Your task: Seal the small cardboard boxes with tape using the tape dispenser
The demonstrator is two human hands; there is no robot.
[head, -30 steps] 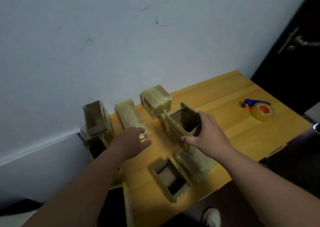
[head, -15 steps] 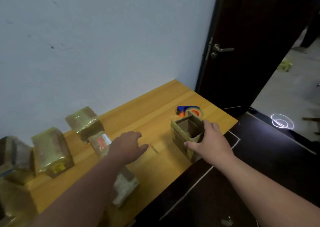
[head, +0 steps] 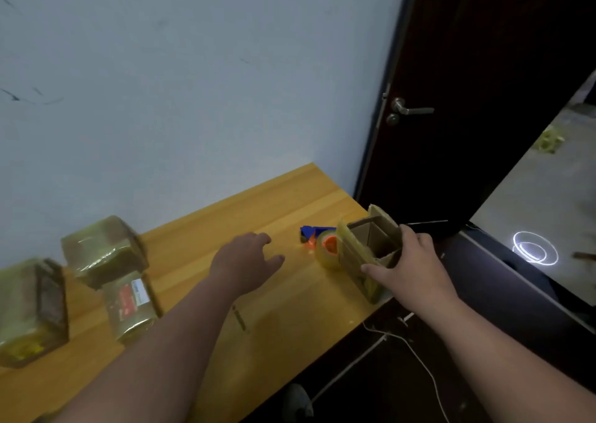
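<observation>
An open-topped, tape-glossed cardboard box (head: 367,255) is gripped by the right hand (head: 411,263) at the wooden table's (head: 290,309) right edge. The left hand (head: 246,261) is held loose, empty, near the roll-loaded tape dispenser (head: 324,245); 3 taped boxes (head: 103,251) are left

Open lane: bare yellow wooden tabletop (head: 283,297) from centre toward 12 o'clock, up to the pale wall (head: 193,100).
3 o'clock block: open brown cardboard box (head: 364,255) at the table's edge, gripped by the right hand (head: 409,268), touching the blue-and-orange tape dispenser (head: 322,245).
9 o'clock block: three tape-wrapped cardboard boxes (head: 103,251), clustered.
Left hand (head: 245,261): spread over the open lane.
</observation>
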